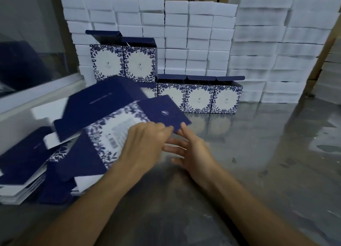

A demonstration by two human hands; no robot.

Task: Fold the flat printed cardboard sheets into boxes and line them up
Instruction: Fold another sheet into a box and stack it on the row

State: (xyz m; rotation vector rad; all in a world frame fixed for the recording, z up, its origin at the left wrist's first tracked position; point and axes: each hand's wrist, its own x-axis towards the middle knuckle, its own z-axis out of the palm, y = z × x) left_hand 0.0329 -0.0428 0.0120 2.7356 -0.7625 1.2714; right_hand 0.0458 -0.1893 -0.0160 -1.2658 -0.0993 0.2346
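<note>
Gripping one flat sheet (114,120), left hand (145,144); right hand (191,149) fingers spread; five boxes (200,98) lined

I am seeing a shiny grey metal tabletop (258,162) carrying a stack of flat navy-and-white printed cardboard sheets (24,164) at its left, folded blue floral cardboard boxes (200,98) lining its back, and stacked white foam blocks (267,48) behind them.
</note>
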